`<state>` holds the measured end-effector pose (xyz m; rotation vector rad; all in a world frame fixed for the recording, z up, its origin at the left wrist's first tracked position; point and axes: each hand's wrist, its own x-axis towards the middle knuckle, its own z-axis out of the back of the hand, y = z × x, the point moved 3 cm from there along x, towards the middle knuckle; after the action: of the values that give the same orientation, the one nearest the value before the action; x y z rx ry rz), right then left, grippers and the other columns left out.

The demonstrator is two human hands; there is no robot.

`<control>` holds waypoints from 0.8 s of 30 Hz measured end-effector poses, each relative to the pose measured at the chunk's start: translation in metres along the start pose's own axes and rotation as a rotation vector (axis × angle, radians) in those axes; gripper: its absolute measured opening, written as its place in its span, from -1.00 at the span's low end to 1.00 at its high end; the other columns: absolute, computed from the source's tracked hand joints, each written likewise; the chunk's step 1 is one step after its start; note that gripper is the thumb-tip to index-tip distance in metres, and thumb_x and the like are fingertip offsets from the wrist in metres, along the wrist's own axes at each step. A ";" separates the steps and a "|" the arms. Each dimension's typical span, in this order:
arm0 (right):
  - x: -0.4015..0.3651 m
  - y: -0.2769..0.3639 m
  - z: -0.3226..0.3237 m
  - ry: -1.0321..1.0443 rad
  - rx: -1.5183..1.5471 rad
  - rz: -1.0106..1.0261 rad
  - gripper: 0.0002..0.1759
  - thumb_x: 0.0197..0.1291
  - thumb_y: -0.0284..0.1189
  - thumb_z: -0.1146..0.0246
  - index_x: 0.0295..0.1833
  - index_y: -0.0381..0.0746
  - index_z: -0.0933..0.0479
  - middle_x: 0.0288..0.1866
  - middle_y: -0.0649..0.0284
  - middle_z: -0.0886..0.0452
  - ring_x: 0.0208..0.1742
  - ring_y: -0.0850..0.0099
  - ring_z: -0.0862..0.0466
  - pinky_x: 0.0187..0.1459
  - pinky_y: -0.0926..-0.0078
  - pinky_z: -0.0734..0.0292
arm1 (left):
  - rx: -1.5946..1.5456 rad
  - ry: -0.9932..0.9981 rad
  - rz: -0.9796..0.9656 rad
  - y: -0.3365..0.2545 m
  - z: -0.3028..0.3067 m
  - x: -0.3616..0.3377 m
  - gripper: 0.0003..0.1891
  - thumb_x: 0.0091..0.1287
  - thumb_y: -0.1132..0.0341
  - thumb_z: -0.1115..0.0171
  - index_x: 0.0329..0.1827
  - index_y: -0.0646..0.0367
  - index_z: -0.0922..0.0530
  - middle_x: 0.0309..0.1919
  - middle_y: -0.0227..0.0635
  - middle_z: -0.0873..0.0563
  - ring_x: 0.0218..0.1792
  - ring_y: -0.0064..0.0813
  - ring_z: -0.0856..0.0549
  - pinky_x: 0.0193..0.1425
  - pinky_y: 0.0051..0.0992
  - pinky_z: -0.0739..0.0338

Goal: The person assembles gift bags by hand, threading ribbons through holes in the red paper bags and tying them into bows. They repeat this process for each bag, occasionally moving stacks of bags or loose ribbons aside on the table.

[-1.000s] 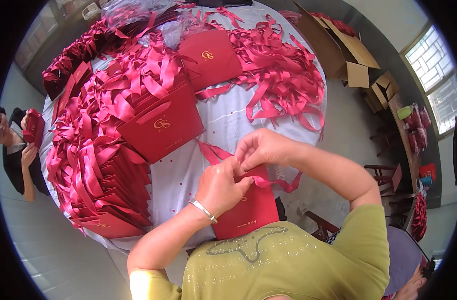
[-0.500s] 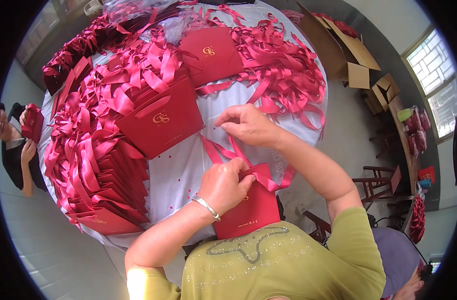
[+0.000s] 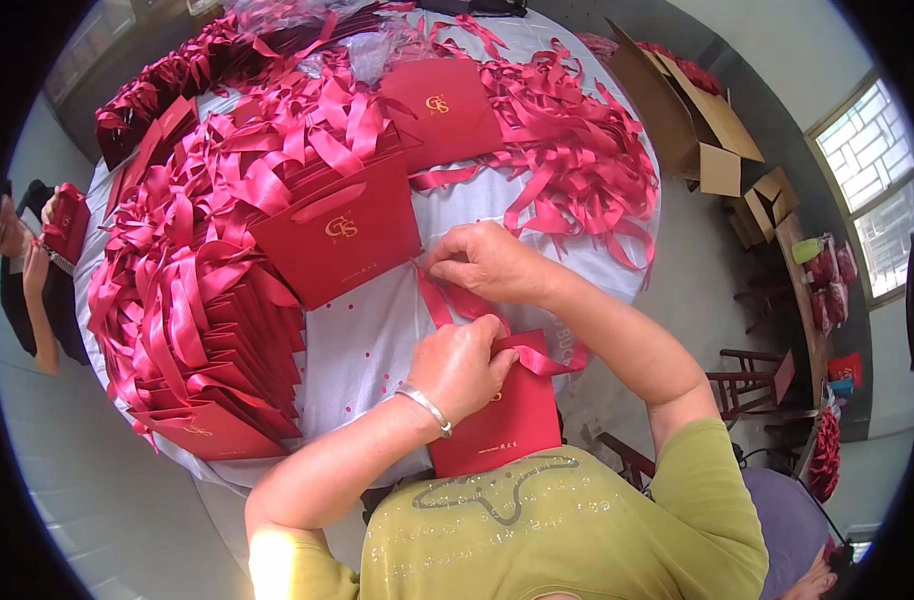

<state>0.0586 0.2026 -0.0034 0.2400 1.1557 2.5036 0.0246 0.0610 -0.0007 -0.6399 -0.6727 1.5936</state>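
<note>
A red paper bag (image 3: 507, 425) with gold lettering lies at the table's near edge, against my shirt. My left hand (image 3: 459, 365), with a silver bangle on its wrist, is closed on the pink ribbon (image 3: 542, 360) at the bag's top edge. Farther up, my right hand (image 3: 477, 262) pinches the ribbon's end between thumb and fingers. The stretch of ribbon between my hands runs over the white cloth. Just beyond, to the left, a red bag (image 3: 342, 235) with a ribbon handle leans on the packed rows of bags.
Rows of red bags (image 3: 242, 345) fill the table's left side. Loose ribbons (image 3: 577, 150) lie at the far right beside a flat red bag (image 3: 442, 110). Another person (image 3: 39, 270) holds a red item at the left. Cardboard boxes (image 3: 720, 170) and a stool (image 3: 752, 385) stand at the right.
My right hand has moved slightly down and its fingers have closed more on the ribbon. My left hand still grips the ribbon at the bag's top. The view has shifted slightly.
</note>
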 end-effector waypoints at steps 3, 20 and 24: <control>0.000 0.005 0.000 -0.019 -0.011 0.027 -0.78 0.16 -0.44 -0.29 -0.13 -0.30 -0.72 -0.26 -0.02 -0.74 -0.21 0.15 -0.76 -0.08 0.30 -0.63 | 0.015 0.009 0.006 -0.002 0.001 0.000 -0.76 0.24 0.18 -0.37 -0.22 0.17 -0.65 -0.41 -0.03 -0.73 -0.30 0.03 -0.73 -0.20 -0.07 -0.60; -0.028 -0.041 0.032 -0.318 0.456 -0.332 -0.80 0.15 -0.54 -0.37 -0.10 -0.34 -0.64 -0.39 0.37 -0.66 -0.47 0.69 -0.55 -0.49 0.67 -0.43 | -0.006 -0.003 -0.009 -0.002 0.001 -0.001 -0.75 0.22 0.20 -0.39 -0.25 0.22 -0.65 -0.44 0.00 -0.72 -0.33 0.06 -0.72 -0.22 -0.09 -0.59; -0.032 -0.048 0.027 -0.354 0.384 -0.239 -0.81 0.19 -0.53 -0.38 -0.08 -0.34 -0.64 -0.39 0.37 -0.66 -0.45 0.69 -0.56 -0.46 0.69 -0.45 | 0.019 0.004 -0.012 -0.002 0.001 0.000 -0.75 0.22 0.21 -0.40 -0.23 0.21 -0.65 -0.44 -0.01 -0.72 -0.33 0.05 -0.72 -0.22 -0.10 -0.59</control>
<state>0.1084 0.2375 -0.0228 0.5831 1.4050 1.9220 0.0256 0.0613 0.0012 -0.6247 -0.6566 1.5856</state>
